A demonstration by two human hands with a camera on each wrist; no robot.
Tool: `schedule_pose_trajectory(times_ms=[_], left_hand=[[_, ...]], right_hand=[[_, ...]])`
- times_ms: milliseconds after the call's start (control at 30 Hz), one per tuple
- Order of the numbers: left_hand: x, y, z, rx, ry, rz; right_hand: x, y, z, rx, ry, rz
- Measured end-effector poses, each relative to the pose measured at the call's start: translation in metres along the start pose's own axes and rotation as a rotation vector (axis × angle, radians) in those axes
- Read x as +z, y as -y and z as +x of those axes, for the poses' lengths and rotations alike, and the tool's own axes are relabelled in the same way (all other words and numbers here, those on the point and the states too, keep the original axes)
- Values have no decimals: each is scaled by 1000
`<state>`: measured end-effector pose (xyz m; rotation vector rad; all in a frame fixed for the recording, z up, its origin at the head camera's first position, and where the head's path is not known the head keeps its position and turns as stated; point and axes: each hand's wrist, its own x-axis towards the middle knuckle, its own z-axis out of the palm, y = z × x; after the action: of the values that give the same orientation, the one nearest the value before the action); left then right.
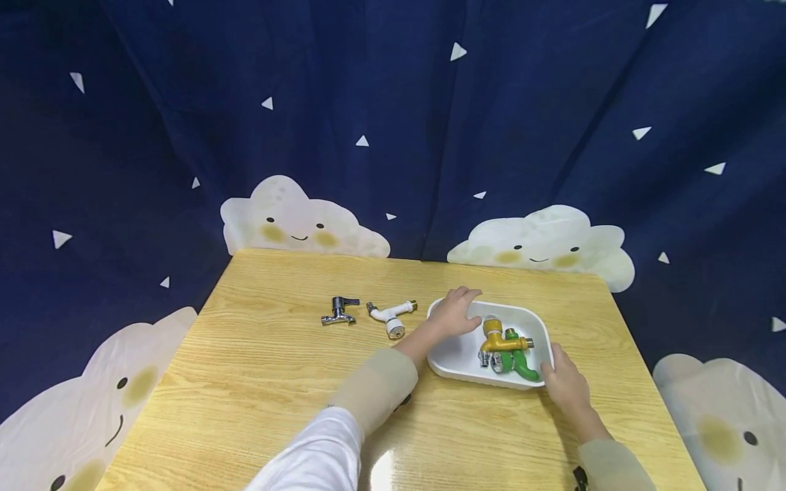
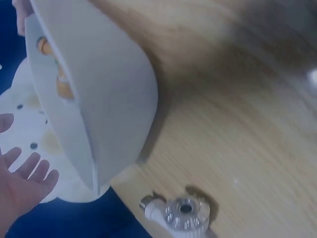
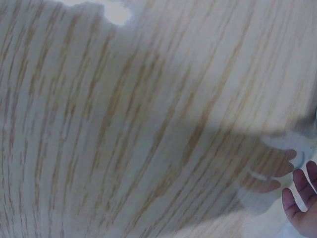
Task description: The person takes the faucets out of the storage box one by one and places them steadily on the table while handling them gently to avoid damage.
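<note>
A white plastic basin (image 1: 454, 365) stands on the table, with a yellow tap (image 1: 503, 343) and a green tap (image 1: 522, 365) lying in it. Over the basin's left end reaches my left hand (image 1: 453, 315), its fingers spread and nothing in them. The left wrist view shows that hand (image 2: 25, 186) apart from the basin wall (image 2: 116, 94). At the right end my right hand (image 1: 566, 383) holds the rim, thumb over the edge and fingers outside. Left of the basin lie a white tap (image 1: 393, 316) and a chrome tap (image 1: 340, 311).
The wooden table (image 1: 245, 382) stretches to the left and in front of the basin. Behind it hangs a dark blue curtain (image 1: 393, 88) with white triangles and smiling clouds.
</note>
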<state>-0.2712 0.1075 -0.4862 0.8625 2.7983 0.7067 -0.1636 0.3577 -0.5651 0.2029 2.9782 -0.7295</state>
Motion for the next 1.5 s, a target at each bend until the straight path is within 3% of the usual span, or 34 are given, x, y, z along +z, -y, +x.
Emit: schedule_pose_trajectory(times_ms=[233,633,933,1267,1500], left_hand=[[17,-11,1,1,83,17],[39,-31,3,11,198,-33],[56,-33,4,43,250,-41],[64,-32,1,48,323,-71],[64,-33,-2,126,307,-37]], right_hand=[[0,-1,1,-11,-10,-5],[0,-1,0,-4,-2,5],[-1,1,-1,-1,-4,3],[0,0,-1,-6,-6,9],[0,-1,-1,-8,1,9]])
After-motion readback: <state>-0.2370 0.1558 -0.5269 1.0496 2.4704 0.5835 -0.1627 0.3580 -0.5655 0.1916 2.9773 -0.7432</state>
